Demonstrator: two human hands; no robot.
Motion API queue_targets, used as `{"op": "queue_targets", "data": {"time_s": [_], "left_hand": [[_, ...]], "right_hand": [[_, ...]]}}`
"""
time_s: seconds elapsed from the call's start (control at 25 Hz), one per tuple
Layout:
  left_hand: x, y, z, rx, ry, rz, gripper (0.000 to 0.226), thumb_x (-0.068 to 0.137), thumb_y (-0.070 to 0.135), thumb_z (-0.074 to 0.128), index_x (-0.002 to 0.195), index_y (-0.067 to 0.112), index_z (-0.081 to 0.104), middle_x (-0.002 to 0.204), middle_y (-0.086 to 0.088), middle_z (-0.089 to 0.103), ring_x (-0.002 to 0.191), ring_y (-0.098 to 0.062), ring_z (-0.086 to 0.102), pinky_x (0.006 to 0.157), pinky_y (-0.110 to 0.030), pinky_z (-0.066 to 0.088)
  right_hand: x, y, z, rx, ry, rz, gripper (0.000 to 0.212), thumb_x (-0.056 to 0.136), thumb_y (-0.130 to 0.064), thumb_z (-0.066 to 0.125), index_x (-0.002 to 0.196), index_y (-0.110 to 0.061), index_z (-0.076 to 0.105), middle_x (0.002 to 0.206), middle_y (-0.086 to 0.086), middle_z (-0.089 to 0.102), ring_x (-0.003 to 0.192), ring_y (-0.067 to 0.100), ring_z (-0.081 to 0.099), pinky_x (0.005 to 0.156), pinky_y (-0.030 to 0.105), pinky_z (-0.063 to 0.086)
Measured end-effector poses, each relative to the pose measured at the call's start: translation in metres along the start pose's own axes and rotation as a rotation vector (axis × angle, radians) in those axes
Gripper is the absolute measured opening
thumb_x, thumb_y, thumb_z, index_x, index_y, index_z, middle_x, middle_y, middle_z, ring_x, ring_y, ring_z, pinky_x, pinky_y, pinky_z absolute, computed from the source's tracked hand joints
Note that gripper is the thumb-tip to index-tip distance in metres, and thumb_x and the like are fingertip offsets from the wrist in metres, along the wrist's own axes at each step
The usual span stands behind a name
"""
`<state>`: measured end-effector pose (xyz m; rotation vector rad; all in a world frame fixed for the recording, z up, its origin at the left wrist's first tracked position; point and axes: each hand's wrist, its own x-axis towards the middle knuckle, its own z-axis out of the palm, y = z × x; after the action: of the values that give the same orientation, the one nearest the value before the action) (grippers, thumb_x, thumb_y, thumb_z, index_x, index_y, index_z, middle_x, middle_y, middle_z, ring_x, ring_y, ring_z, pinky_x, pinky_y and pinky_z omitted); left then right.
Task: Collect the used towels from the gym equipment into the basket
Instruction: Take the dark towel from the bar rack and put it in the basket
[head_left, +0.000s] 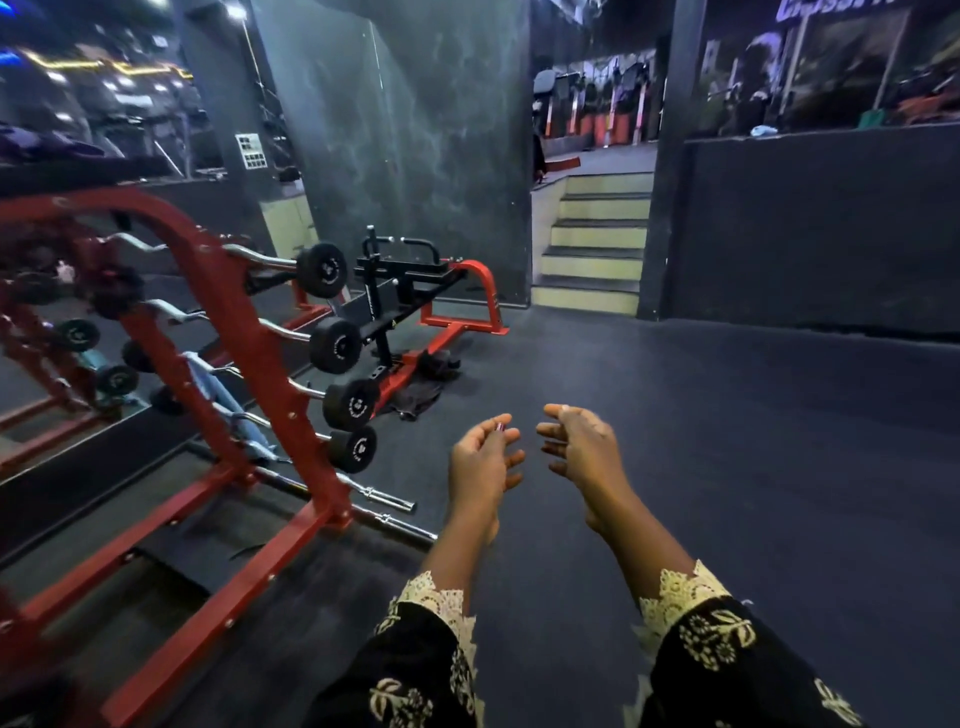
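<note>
Glossy painted metal rack (253, 332), matt dark floor (727, 441)

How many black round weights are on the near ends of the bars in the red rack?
4: top weight, second, third, lowest, one below another. Far ends are partly hidden.

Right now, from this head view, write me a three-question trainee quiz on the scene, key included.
1. True or false: the left hand and the right hand each grip a towel.
2. The light blue cloth hangs on: A) the red barbell rack, B) the stairs, C) a treadmill.
3. What lies on the floor beside the base of the red and black machine?
Key: 1 false, both hands are open and hold nothing; 2 A; 3 a dark crumpled cloth.
</note>
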<state>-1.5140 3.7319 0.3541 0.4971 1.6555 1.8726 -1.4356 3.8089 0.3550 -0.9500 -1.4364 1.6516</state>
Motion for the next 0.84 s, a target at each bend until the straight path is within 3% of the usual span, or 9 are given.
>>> {"op": "queue_targets", "data": {"time_s": [0.16, 0.36, 0.52, 0.84], "left_hand": [[0.126, 0.000, 0.067, -0.033, 0.041, -0.019, 0.022, 0.097, 0.015, 0.045, 0.111, 0.016, 0.062, 0.103, -0.004, 0.067, 0.087, -0.023, 0.063, 0.068, -0.031, 0.049], [0.278, 0.027, 0.134, -0.048, 0.137, -0.025, 0.024, 0.097, 0.016, 0.046, 0.114, 0.016, 0.062, 0.109, -0.005, 0.068, 0.090, -0.022, 0.066, 0.077, -0.035, 0.054], [0.374, 0.017, 0.139, -0.047, 0.203, -0.042, 0.017, 0.096, 0.016, 0.049, 0.105, 0.021, 0.063, 0.105, -0.003, 0.068, 0.088, -0.021, 0.066, 0.075, -0.035, 0.052], [0.642, -0.002, 0.140, -0.109, 0.316, -0.103, 0.018, 0.097, 0.013, 0.048, 0.109, 0.016, 0.061, 0.108, -0.007, 0.066, 0.081, -0.019, 0.064, 0.066, -0.029, 0.048]], "right_hand": [[0.146, -0.005, -0.016, 0.022, -0.040, 0.014, 0.017, 0.095, -0.025, 0.046, 0.094, -0.025, 0.063, 0.092, 0.002, 0.067, 0.082, 0.016, 0.060, 0.062, 0.026, 0.043], [0.321, -0.034, -0.011, -0.041, -0.107, 0.033, 0.017, 0.097, -0.028, 0.046, 0.092, -0.029, 0.062, 0.095, 0.001, 0.068, 0.087, 0.017, 0.063, 0.072, 0.030, 0.050], [0.430, -0.022, 0.020, -0.018, -0.182, 0.090, 0.020, 0.097, -0.024, 0.043, 0.094, -0.026, 0.062, 0.093, 0.002, 0.067, 0.080, 0.015, 0.060, 0.065, 0.027, 0.046], [0.678, 0.014, 0.117, -0.071, -0.268, 0.167, 0.018, 0.096, -0.020, 0.044, 0.095, -0.022, 0.061, 0.093, 0.005, 0.064, 0.076, 0.016, 0.056, 0.060, 0.025, 0.041]]}}
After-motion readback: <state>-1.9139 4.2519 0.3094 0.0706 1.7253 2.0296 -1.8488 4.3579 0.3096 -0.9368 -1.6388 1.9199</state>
